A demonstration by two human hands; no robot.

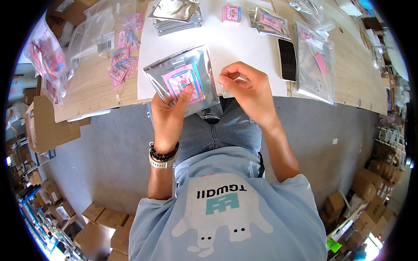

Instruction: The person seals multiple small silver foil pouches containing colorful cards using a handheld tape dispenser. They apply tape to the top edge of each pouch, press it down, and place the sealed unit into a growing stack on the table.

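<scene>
My left hand (170, 115) grips a silver foil bag (198, 63) near the table's front edge. Its thumb presses a pink and blue printed card (178, 80) flat against the bag's face. To the right, my right hand (248, 89) is closed in a pinch, a short way off the bag's right side. A small pale, see-through piece shows below its fingers, too little of it to name. Beyond the hands, a stack of silver foil bags (178, 28) lies on a white sheet (152, 52). A small stack of pink cards (231, 14) sits farther right.
Loose pink packets (122, 65) lie scattered on the wooden table (87, 98) at left, beside clear plastic bags (102, 39). At right are foil bags with cards (270, 21), a phone (286, 60) and a large clear bag (315, 74). Cardboard boxes (113, 217) stand on the floor behind.
</scene>
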